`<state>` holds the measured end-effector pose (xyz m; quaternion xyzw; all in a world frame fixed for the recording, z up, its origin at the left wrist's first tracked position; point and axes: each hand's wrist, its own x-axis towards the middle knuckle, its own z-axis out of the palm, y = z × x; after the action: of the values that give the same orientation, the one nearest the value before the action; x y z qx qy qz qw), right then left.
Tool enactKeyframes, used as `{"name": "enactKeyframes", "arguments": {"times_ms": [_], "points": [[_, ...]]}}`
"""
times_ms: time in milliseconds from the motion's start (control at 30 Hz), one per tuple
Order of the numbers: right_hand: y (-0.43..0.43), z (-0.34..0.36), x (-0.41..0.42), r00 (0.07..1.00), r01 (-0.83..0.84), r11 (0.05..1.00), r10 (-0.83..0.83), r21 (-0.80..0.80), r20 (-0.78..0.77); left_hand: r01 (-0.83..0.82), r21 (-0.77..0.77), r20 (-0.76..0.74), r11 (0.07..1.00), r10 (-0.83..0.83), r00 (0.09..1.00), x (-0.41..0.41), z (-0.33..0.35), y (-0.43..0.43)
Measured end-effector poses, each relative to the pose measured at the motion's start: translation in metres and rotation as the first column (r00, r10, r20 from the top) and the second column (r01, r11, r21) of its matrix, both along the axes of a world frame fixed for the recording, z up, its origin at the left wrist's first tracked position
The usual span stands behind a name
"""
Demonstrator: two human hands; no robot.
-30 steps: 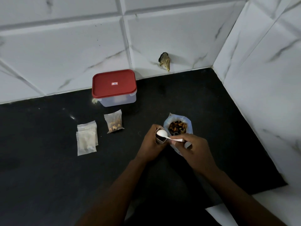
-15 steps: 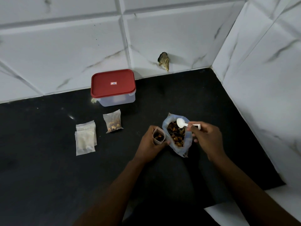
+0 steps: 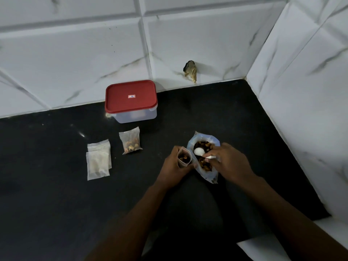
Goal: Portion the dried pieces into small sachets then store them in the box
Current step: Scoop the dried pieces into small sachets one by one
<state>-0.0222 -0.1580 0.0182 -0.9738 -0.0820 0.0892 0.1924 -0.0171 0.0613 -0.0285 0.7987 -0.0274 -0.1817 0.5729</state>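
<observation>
A small open sachet (image 3: 184,157) is gripped upright in the left hand (image 3: 174,166), fingers wrapped round its lower part, mouth held open; brown dried pieces are seen inside it. A white plastic spoon (image 3: 201,153) is pinched by its handle in the right hand (image 3: 228,162), with the bowl turned toward the left and set over the open mouth of the large bag (image 3: 205,157). What is in the spoon bowl cannot be told. The large bag is a clear plastic one, stood on the black countertop (image 3: 56,204) between the two hands, just beside the held sachet, and holds the bulk of the dried pieces (image 3: 204,164).

Further left on the countertop a filled sachet (image 3: 130,141) is laid flat, with mixed brown pieces bunched at its near end. Left of that, a small stack of empty sachets (image 3: 98,160) is laid flat, overlapping one another; the count cannot be told.

Behind the filled sachet the box (image 3: 131,102) is placed against the white marbled wall tiles (image 3: 75,53), clear-bodied, with its red lid (image 3: 130,96) shut on top. A dark chipped spot (image 3: 190,71) is seen low on the wall tiles, right of the box.
</observation>
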Motion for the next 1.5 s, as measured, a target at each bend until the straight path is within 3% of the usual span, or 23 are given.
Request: {"name": "enactKeyframes", "arguments": {"times_ms": [133,267,700,800,900,1033,1267,1500], "points": [[-0.015,0.001,-0.001,0.997,0.082,0.982,-0.078,0.168,-0.028,-0.005,-0.011,-0.015,1.000,0.005,1.000,0.000,-0.002,0.000],[-0.012,0.003,-0.002,0.974,0.190,0.916,-0.221,0.354,0.049,-0.015,-0.004,-0.010,1.000,0.015,1.000,-0.001,0.000,0.001],[0.017,-0.002,-0.005,0.977,0.212,0.952,-0.213,0.222,-0.020,-0.012,0.013,-0.023,1.000,0.012,1.000,-0.001,0.001,0.004],[0.020,-0.002,-0.003,0.916,0.399,0.856,-0.354,0.330,-0.190,-0.012,0.013,-0.026,1.000,0.012,1.000,-0.001,0.000,0.004],[0.025,-0.001,-0.001,0.766,0.633,0.632,-0.424,0.448,-0.483,-0.005,0.010,-0.036,1.000,0.005,0.999,-0.001,-0.001,0.005],[0.017,0.004,-0.002,0.650,0.757,0.397,-0.379,0.519,-0.659,-0.003,0.002,-0.050,1.000,0.003,0.999,-0.001,0.000,0.005],[0.008,0.006,-0.003,0.576,0.816,0.267,-0.299,0.513,-0.761,0.002,-0.017,-0.039,1.000,-0.003,0.999,-0.002,-0.002,0.005],[0.005,0.008,-0.004,0.565,0.825,0.217,-0.279,0.522,-0.776,0.000,-0.025,-0.031,1.000,-0.001,1.000,-0.002,0.003,0.004]]}}
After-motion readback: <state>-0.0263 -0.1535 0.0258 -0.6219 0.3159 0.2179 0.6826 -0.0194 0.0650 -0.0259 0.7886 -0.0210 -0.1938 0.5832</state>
